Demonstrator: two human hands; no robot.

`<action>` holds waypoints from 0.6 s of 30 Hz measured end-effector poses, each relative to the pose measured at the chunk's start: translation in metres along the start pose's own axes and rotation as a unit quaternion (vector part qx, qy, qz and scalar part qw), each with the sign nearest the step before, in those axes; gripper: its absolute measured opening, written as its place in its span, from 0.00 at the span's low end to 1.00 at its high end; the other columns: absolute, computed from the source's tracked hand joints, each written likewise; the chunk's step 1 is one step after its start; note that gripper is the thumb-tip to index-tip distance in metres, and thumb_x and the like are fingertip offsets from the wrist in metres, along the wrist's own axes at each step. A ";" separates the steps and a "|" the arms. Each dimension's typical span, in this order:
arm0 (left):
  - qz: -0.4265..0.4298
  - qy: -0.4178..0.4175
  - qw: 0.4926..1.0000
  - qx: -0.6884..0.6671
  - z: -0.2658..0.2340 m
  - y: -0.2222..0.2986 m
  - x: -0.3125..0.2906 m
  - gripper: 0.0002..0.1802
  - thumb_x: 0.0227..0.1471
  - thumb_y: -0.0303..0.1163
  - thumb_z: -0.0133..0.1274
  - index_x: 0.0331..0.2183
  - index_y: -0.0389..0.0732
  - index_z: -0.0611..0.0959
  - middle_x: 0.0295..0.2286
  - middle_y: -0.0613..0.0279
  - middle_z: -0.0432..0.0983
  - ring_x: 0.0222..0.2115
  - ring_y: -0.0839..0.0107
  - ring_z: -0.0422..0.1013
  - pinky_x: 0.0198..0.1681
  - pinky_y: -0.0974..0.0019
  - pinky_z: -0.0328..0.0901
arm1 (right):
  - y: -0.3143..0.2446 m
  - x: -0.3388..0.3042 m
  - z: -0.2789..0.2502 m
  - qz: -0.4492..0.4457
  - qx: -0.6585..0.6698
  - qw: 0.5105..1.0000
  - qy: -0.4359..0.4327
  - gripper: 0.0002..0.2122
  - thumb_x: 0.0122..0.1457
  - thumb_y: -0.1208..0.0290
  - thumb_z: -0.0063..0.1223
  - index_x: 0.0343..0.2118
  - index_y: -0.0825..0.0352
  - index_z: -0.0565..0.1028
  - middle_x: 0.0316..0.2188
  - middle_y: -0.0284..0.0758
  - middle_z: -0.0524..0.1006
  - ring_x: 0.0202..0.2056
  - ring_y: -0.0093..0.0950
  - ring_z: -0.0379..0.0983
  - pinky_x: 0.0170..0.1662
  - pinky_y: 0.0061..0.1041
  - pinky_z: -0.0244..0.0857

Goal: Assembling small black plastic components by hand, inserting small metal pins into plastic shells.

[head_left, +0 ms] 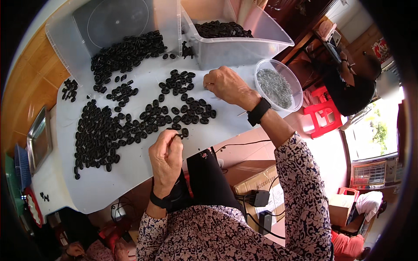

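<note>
My left hand [166, 156] is at the table's near edge, thumb and fingers pinched around a small black part [180, 136] that is mostly hidden. Right beside its fingertips lies a black oval piece with holes [185, 132]. Farther right and higher, my right hand [230, 88] hovers over the white tabletop with its fingertips pressed together; whatever they hold is too small to make out. Close to that wrist stands a round clear tub [278, 89] filled with thin silvery pins. Loose black oval pieces [98, 130] spread over the table left of my hands.
A clear bin lying on its side [174, 26] spills black pieces at the back left. Another clear bin [244, 47] holds more. A metal tray [39, 139] sits at the left. A cardboard box [254, 178] is below the table. Other people and a red stool [322, 115] are around.
</note>
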State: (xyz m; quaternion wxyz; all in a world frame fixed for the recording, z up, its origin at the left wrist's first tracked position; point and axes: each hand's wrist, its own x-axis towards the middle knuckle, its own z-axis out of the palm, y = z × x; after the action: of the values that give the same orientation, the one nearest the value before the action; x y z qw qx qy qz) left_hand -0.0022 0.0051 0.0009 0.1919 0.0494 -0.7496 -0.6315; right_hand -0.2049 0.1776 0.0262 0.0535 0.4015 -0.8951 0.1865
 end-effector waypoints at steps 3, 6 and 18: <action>0.006 -0.001 1.000 0.012 0.000 -0.004 0.000 0.03 0.50 0.21 0.48 0.29 0.31 0.75 0.19 0.66 0.67 0.17 0.82 0.58 0.18 0.75 0.54 | -0.002 0.003 -0.004 -0.007 0.000 1.000 -0.017 0.03 0.47 0.76 0.54 0.24 0.69 0.77 0.21 0.42 0.77 0.27 0.43 0.74 0.34 0.37 0.68; 0.009 0.001 1.000 0.012 -0.001 -0.006 -0.001 0.04 0.49 0.21 0.48 0.30 0.30 0.75 0.21 0.64 0.68 0.18 0.81 0.59 0.19 0.74 0.55 | -0.012 0.007 -0.008 -0.004 -0.054 0.997 -0.047 0.03 0.46 0.77 0.53 0.24 0.69 0.77 0.22 0.42 0.77 0.27 0.44 0.74 0.34 0.37 0.69; 0.000 -0.008 1.000 0.019 -0.001 -0.004 -0.001 0.05 0.49 0.22 0.47 0.30 0.29 0.75 0.23 0.62 0.70 0.18 0.81 0.60 0.19 0.74 0.55 | 0.002 0.012 -0.026 0.013 0.071 0.997 -0.042 0.06 0.50 0.75 0.51 0.27 0.69 0.78 0.20 0.40 0.78 0.24 0.30 0.77 0.31 0.27 0.70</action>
State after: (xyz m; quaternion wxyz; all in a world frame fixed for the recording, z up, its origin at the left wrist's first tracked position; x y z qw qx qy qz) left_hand -0.0014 0.0041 -0.0029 0.1848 0.0480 -0.7632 -0.6173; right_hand -0.2155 0.1806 0.0530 -0.0147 0.4002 -0.8861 0.2334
